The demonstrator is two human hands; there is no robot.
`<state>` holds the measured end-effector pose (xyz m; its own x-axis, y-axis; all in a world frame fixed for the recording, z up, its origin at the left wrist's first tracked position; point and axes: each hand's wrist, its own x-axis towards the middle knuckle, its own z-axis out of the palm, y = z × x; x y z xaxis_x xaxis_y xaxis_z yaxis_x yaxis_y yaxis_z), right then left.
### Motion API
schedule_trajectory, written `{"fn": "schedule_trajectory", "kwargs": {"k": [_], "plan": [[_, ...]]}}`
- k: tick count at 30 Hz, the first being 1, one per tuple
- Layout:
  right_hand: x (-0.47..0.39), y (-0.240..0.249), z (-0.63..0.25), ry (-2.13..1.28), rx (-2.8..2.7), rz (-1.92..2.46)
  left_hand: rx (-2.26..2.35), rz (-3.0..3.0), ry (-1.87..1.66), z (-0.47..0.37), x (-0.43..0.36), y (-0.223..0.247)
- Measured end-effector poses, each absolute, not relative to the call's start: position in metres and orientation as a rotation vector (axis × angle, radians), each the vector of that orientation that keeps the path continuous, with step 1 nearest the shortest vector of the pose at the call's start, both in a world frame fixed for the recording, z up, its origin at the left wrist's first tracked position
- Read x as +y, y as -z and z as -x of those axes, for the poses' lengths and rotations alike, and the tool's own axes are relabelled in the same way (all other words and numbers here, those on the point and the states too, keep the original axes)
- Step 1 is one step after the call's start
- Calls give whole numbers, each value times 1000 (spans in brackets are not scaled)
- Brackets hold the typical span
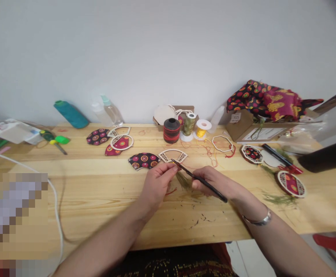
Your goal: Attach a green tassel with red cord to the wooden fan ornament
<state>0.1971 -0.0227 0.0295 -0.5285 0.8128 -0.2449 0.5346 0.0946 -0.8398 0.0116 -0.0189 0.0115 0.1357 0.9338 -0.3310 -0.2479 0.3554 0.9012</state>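
Both hands are up over the bench (98, 204), close together in the middle of my head view. Right hand (212, 180): fingers curled firmly round a dark, slim tool (205, 184), its blunt end jutting out toward the lower right. Left hand (158, 181): thumb and forefinger brought together, no gap that I can see. The tips are too small from here for me to tell what, if anything, they pinch.

Key relation: the tool lies between the hands on a slant, long axis running from the narrow tip at upper left down to the blunt end at lower right. The tip is right by the left fingertips; the right hand has the thicker part.

Green strands (183, 181) show between the hands, just below the tool. A red thread (172, 191) shows just beside the left hand. A pale fan frame (163, 156) lies just beyond the tip, a patterned fan piece (143, 161) to its left. Farther back, near the wall, I note a red-black spool (172, 132), green spool (189, 126) and yellow spool (203, 129).
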Motion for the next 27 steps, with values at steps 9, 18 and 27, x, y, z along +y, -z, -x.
{"fn": "schedule_trajectory", "kwargs": {"k": [9,18,27], "plan": [[-22,-32,-197,-1391,-2113,1361,1096,-804,-1001,-10,-20,-9],[-23,-33,-197,-1461,-2056,1369,1092,-805,-998,-10,-20,-9],[-22,-30,-197,-1444,-2061,1369,1084,-798,-1002,-10,-19,-10]]}}
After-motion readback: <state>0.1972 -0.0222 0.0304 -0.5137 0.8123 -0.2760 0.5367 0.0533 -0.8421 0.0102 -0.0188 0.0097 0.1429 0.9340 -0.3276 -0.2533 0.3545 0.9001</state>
